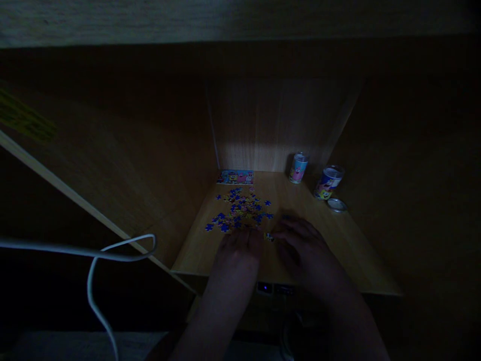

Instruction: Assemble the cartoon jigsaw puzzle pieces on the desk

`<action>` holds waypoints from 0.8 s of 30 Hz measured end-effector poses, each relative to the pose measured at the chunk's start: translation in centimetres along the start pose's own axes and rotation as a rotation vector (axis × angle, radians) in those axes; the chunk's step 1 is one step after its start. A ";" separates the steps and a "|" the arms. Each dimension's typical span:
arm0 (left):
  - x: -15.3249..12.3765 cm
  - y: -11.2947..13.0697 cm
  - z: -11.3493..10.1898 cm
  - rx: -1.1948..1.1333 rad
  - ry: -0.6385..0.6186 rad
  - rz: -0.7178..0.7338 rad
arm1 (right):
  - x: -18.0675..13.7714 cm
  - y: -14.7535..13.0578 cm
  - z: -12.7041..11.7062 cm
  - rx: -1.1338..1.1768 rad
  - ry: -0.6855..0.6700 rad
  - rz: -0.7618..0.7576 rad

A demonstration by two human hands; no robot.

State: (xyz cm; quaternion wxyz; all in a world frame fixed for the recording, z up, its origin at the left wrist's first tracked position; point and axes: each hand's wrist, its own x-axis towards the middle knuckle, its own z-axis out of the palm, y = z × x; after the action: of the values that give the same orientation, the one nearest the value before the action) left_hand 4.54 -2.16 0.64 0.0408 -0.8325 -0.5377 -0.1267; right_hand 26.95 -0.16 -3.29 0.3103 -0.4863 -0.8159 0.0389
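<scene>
Many small jigsaw pieces [243,208], mostly blue with some yellow and pink, lie loose on the wooden desktop. At the near edge of the pile rests my left hand [238,249], palm down, its fingers stretched forward over the wood. Dim light hides exactly what its fingertips touch. My right hand [303,244] is beside it, fingers apart and slightly bent. Its index fingertip reaches a small dark and yellow puzzle piece [268,236] lying between the two hands. Whether that piece is one or several joined, I cannot tell.
Behind the pile a colourful cartoon picture card [235,177] lies against the back panel. Two cartoon-printed cans, one light blue [298,168] and one dark blue [328,182], stand at the right, with a round lid [336,205] nearby. A white cable [124,258] loops at the left.
</scene>
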 end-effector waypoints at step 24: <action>-1.3 1.7 -0.5 -0.153 -0.021 0.273 | -0.3 0.4 0.2 -0.007 -0.021 0.013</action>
State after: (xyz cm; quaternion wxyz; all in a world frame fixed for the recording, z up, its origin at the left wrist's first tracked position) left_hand 5.45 -4.13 0.90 -0.0115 -0.8999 -0.4088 -0.1517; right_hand 27.29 -0.17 -3.72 0.2997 -0.4924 -0.8160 0.0431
